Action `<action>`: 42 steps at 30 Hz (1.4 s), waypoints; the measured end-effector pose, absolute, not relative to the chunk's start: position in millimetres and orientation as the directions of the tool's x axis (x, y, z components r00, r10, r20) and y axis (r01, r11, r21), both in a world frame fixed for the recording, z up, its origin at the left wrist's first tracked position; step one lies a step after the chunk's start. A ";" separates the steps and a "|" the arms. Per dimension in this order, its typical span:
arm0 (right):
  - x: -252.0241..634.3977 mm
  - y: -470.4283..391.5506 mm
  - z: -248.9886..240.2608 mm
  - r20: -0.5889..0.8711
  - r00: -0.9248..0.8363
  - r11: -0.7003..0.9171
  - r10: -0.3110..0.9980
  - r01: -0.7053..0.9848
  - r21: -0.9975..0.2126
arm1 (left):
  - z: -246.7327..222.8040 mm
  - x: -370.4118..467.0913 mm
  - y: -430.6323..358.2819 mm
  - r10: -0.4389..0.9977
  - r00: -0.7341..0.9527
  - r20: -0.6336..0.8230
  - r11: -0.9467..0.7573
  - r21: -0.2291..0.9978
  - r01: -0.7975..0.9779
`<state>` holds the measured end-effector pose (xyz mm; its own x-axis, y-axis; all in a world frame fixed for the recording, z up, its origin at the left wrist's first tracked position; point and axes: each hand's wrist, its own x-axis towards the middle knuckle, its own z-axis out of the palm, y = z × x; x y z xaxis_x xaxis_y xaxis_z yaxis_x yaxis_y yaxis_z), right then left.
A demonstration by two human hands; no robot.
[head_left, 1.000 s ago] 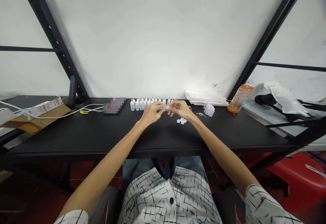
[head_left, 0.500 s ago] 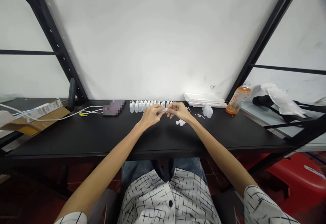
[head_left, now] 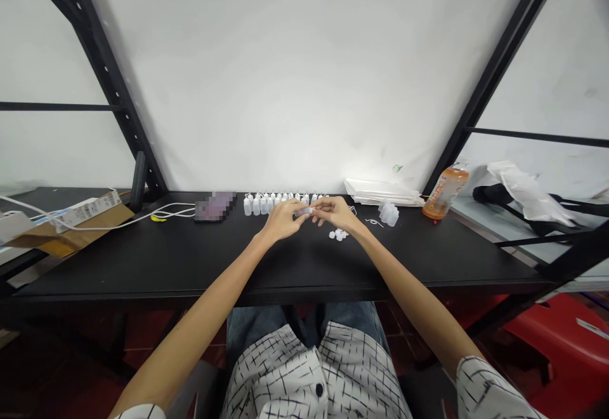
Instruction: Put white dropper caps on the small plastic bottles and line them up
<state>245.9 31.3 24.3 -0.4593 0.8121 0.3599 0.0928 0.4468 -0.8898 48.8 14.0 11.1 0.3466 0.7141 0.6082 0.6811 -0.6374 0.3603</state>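
Note:
My left hand (head_left: 281,221) is closed around a small translucent dropper bottle (head_left: 301,212), which lies sideways between thumb and fingers with one end toward the right. At that end, the fingertips of my right hand (head_left: 337,211) are pinched together on a small white piece, probably a cap; its exact shape is hidden by the fingers. Behind my hands stand rows of small white-topped bottles (head_left: 257,206), partly covered by my left hand. Several small white caps (head_left: 338,234) lie on the black table just below my right hand.
To the right are a cluster of translucent bottles (head_left: 389,212), a white string (head_left: 374,221), a stack of white sheets (head_left: 380,192) and an orange drink bottle (head_left: 445,192). Leftward lie a blurred-out phone-like object (head_left: 215,207), white cables (head_left: 178,209) and an opened cardboard box (head_left: 80,225).
The view has tipped slightly, so everything sits a little lower. Both hands keep their hold, and slightly more of the bottle's side shows between them.

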 end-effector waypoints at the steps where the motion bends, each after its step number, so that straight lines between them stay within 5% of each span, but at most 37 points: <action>1: 246.1 31.8 23.8 0.365 -0.455 0.452 0.812 0.094 -0.887 | 11.0 48.5 14.8 0.720 0.346 0.602 -0.635 0.368 0.679; 42: 248.2 32.9 23.5 0.330 -0.449 0.423 0.830 0.122 -0.898 | 18.3 50.7 8.2 0.852 0.333 0.403 -0.519 0.729 0.446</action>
<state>248.2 32.9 23.5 -0.4487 0.8305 0.3301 0.1222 0.4229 -0.8979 50.7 8.2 18.3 0.3335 0.8522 0.4031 0.4463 -0.5193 0.7288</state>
